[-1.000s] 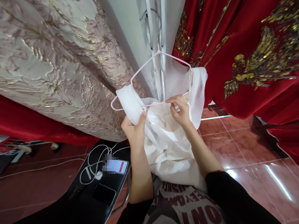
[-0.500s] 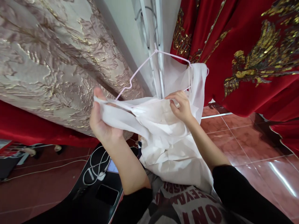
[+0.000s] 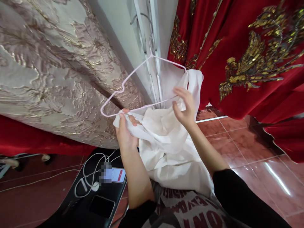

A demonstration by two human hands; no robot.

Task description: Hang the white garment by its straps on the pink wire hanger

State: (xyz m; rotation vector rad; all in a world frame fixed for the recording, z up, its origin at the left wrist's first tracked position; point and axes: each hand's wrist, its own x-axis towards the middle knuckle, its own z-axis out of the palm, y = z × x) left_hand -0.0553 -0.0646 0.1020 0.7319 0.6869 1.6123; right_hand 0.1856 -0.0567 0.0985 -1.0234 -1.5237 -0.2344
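A sheer white garment (image 3: 163,142) droops from a pink hanger (image 3: 133,74), and one shoulder still sits over the hanger's right end. The hanger's left end is bare. My left hand (image 3: 125,129) is closed on the garment's left shoulder, just below the hanger's lower bar, with fingers partly under the cloth. My right hand (image 3: 185,107) is beside the bar and the garment's neckline, fingers apart and slightly curled, gripping nothing. The hanger's metal hook (image 3: 150,30) is up by a pale metal rack (image 3: 155,63).
Embossed beige-gold fabric (image 3: 59,69) hangs at left; a red, gold-sequinned garment (image 3: 237,72) hangs at right. A black seat-like surface (image 3: 71,186) holds a lit phone (image 3: 117,175), a dark phone (image 3: 102,206) and a white cable (image 3: 89,166). Reddish tiles (image 3: 237,142) cover the floor.
My left hand has moved right and down with the garment's shoulder, and the hanger's left end now shows outside the cloth. My right hand's fingers have lifted from the garment's edge.
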